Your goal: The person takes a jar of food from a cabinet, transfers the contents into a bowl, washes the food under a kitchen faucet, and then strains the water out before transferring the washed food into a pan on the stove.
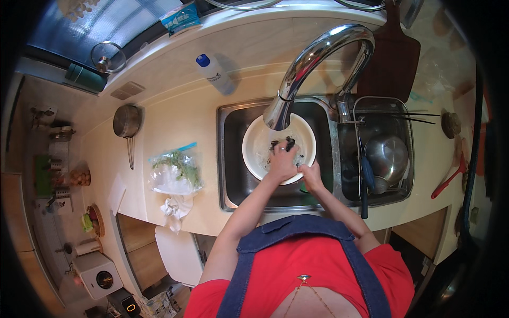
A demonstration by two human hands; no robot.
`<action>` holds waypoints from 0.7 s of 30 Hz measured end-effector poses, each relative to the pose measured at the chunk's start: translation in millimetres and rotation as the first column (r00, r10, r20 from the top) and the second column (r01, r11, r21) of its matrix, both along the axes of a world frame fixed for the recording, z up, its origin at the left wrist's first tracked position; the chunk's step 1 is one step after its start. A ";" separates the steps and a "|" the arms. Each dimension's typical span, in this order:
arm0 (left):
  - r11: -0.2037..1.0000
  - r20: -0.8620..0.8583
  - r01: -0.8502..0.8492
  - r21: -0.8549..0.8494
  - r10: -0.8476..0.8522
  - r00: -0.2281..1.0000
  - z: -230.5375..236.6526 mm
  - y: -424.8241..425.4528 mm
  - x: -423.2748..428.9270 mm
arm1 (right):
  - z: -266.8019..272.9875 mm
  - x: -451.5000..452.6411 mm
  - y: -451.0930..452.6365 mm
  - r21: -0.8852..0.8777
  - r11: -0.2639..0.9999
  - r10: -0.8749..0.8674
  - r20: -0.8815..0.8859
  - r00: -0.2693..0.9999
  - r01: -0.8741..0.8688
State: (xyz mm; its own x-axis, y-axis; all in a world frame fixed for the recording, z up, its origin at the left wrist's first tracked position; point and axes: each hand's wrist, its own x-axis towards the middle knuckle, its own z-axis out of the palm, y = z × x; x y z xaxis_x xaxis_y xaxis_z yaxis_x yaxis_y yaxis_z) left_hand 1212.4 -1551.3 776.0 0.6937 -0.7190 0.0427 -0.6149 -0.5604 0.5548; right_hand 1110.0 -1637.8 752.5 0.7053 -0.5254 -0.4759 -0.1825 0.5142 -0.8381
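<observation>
A white round bowl (250, 159) stands in the left basin of the steel sink (234, 198), with what looks like water in it. My left hand (283, 161) reaches into the bowl, its fingers spread over dark, wet pieces of food (290, 142); whether it grips any of them cannot be told. At the bowl's near right rim is my right hand (311, 175), its fingers closed on the rim. The chrome faucet (284, 105) arches over the bowl, its spout just beyond my left hand. Part of a green object (304, 188) shows beneath my right hand.
The right basin holds a wire rack with a steel bowl (385, 159) and blue-handled utensils. Left of the sink lie a zip bag of leafy greens (175, 171) and a crumpled white cloth or paper (177, 206). Behind are a white bottle (218, 77) and a dark cutting board (389, 59).
</observation>
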 end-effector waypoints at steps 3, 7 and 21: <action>0.991 0.095 0.068 0.117 -0.079 0.992 -19.8 0.2 -3.3 | 2.4 1.3 5.3 0.009 1.000 0.001 -0.055 0.998 0.000; 0.992 -0.231 -0.069 -0.104 0.043 0.972 -23.1 16.8 22.3 | 0.2 -4.8 1.3 0.029 0.998 -0.061 -0.014 0.998 0.062; 0.841 -0.017 -0.400 -0.363 0.424 0.906 14.3 73.7 26.4 | -3.3 -13.3 -11.7 0.023 0.997 -0.080 0.000 0.997 0.080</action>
